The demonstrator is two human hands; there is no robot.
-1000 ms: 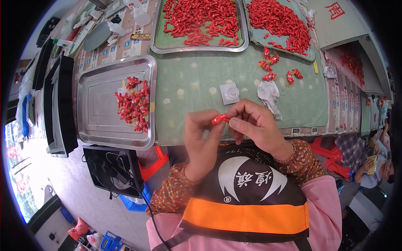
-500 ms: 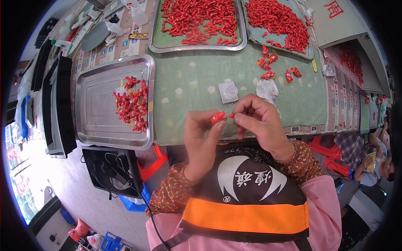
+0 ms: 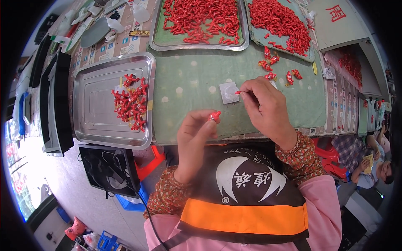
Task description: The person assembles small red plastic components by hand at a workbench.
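Observation:
My left hand (image 3: 193, 136), in front of the table edge, pinches a small red figurine (image 3: 215, 116) between thumb and fingers. Between thumb and forefinger of my right hand (image 3: 270, 109) is a small red piece (image 3: 238, 92). It hovers at the right side of a small white square pad (image 3: 226, 98) with a round, clear shape on it. I cannot tell whether the piece touches it. A crumpled white tissue (image 3: 274, 85) lies mostly hidden behind my right hand. Several red figurines with yellow parts (image 3: 289, 78) lie beyond that hand.
At left, a steel tray (image 3: 92, 131) holds a cluster of red figurines (image 3: 130, 104). A second steel tray (image 3: 201, 47) and a green board (image 3: 310, 54) at the back bear heaps of small red pieces. Bottles (image 3: 140, 13) stand far left. Another person (image 3: 368, 163) sits at far right.
My right hand has moved away from the figurine, forward to the white pad, carrying the small red piece. My left hand has drawn slightly left, still holding the figurine.

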